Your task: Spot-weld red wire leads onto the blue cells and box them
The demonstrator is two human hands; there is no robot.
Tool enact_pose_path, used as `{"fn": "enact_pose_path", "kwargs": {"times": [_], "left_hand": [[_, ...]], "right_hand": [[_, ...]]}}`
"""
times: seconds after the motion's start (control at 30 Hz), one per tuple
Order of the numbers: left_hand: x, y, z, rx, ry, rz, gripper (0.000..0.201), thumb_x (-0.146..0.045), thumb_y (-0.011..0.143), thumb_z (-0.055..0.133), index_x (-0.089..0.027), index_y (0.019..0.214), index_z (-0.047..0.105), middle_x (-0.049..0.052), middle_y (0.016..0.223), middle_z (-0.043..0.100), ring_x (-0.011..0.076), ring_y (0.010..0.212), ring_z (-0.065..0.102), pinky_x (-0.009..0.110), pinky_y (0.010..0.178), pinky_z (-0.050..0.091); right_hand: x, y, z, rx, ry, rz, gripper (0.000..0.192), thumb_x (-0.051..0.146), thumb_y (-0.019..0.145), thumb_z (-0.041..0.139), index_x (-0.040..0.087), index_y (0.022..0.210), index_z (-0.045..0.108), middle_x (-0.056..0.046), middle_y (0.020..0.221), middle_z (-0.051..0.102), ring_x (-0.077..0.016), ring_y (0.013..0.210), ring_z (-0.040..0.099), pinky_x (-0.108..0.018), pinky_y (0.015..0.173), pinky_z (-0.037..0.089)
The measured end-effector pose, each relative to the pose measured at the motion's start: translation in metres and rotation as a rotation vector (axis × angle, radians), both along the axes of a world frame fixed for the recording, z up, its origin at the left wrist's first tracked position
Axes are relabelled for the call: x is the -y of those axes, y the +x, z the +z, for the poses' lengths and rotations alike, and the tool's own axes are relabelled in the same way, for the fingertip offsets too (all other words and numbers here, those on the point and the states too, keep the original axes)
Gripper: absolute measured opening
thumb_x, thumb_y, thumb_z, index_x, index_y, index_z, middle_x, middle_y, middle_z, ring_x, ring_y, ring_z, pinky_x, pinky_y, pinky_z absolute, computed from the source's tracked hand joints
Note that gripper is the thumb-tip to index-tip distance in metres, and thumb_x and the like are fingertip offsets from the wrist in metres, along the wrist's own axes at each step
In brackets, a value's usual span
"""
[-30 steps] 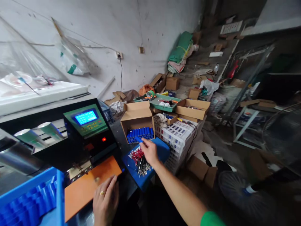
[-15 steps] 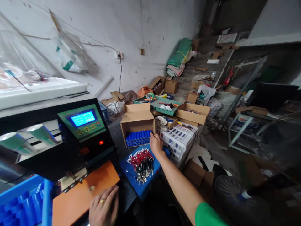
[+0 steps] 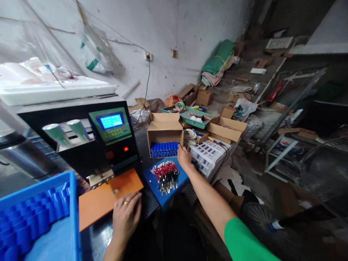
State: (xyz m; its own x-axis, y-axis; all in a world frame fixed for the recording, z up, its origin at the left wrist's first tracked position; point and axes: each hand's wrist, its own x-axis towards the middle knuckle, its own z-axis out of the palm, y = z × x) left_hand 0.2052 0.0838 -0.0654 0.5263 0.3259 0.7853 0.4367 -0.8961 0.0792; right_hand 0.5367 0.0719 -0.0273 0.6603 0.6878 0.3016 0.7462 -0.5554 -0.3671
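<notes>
My right hand (image 3: 184,158) reaches to one o'clock, fingers at the cell box (image 3: 165,139), grip unclear; my left hand (image 3: 125,216) lies flat, open, steadying the orange board (image 3: 107,196).

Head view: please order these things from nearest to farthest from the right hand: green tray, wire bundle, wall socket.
From the right hand:
1. Wire bundle, just left of it, on the blue board.
2. Green tray, behind it, past the boxes.
3. Wall socket, high on the far wall.
</notes>
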Motion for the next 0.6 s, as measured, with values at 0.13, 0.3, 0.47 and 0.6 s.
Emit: {"fn": "enact_pose_path", "kwargs": {"times": [0.13, 0.3, 0.47, 0.6], "left_hand": [[0.004, -0.001, -0.001, -0.004, -0.011, 0.009, 0.021, -0.016, 0.09, 0.057, -0.021, 0.11, 0.063, 0.005, 0.105, 0.072, 0.0194, 0.094, 0.064, 0.034, 0.084, 0.044], [0.007, 0.0, 0.0, -0.005, -0.013, 0.017, 0.02, -0.016, 0.09, 0.057, -0.02, 0.109, 0.064, 0.006, 0.106, 0.072, 0.0195, 0.095, 0.063, 0.034, 0.085, 0.044], [0.014, -0.001, 0.001, -0.027, -0.064, 0.047, 0.018, -0.018, 0.092, 0.055, -0.02, 0.106, 0.066, 0.006, 0.106, 0.072, 0.02, 0.096, 0.062, 0.034, 0.086, 0.044], [0.019, -0.002, 0.001, -0.051, -0.096, 0.072, 0.018, -0.019, 0.093, 0.053, -0.019, 0.105, 0.067, 0.007, 0.106, 0.072, 0.0202, 0.097, 0.062, 0.034, 0.084, 0.043]], "right_hand": [[0.016, -0.002, -0.007, -0.082, 0.228, 0.117, 0.042, 0.017, 0.099, 0.047, 0.011, 0.139, 0.057, -0.017, 0.12, 0.062, -0.0231, 0.107, 0.062, -0.029, 0.093, 0.047], [0.024, -0.022, -0.014, -0.277, 0.265, 0.337, 0.023, 0.015, 0.095, 0.051, 0.014, 0.098, 0.074, -0.008, 0.098, 0.072, -0.0192, 0.093, 0.066, -0.026, 0.086, 0.048], [0.014, -0.086, 0.003, -0.265, 0.077, 0.468, 0.016, 0.02, 0.093, 0.06, 0.017, 0.086, 0.074, -0.007, 0.087, 0.073, -0.0202, 0.085, 0.068, -0.025, 0.078, 0.047], [-0.002, -0.14, 0.013, -0.179, -0.166, 0.446, 0.019, 0.024, 0.093, 0.062, 0.012, 0.094, 0.076, -0.02, 0.093, 0.072, -0.0307, 0.093, 0.07, -0.034, 0.078, 0.051]]}}
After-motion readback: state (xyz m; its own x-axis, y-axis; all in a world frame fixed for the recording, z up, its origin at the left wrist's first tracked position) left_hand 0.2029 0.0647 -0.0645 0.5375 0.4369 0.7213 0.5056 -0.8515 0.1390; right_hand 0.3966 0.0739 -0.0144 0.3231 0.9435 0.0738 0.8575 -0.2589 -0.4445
